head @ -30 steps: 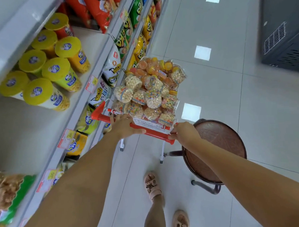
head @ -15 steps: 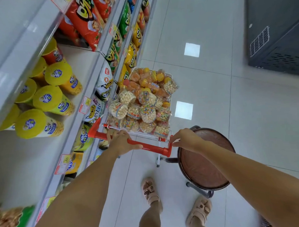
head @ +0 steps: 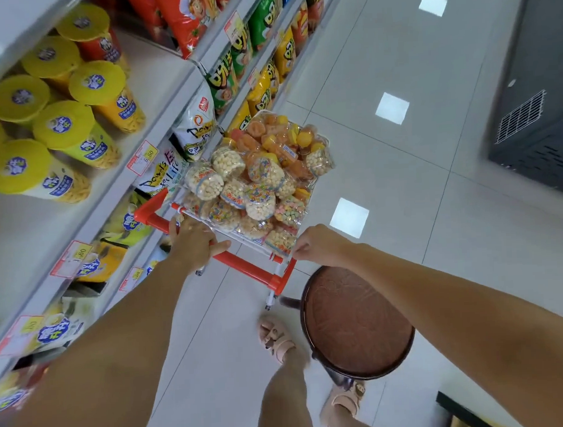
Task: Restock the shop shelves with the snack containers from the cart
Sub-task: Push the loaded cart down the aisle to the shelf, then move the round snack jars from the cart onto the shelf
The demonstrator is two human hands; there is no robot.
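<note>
A small wire cart with a red handle (head: 243, 263) stands in the aisle, close to the shelves (head: 169, 121) on the left. It is heaped with several clear snack containers (head: 259, 182) of puffed balls, coloured cereal and orange sweets. My left hand (head: 194, 241) grips the red handle near its left end. My right hand (head: 323, 245) holds the basket's rear right corner, just above the handle's right end, with its fingers curled.
Yellow-lidded snack cups (head: 63, 126) lie on the upper shelf, and chip bags (head: 222, 80) fill the lower shelves. A round brown stool (head: 356, 323) stands under my right arm. A dark cabinet (head: 543, 105) is at the right, with tiled floor between.
The cart has rolled a little along the shelves and I have stepped after it. My right hand has shifted from the handle's right end up to the basket's corner.
</note>
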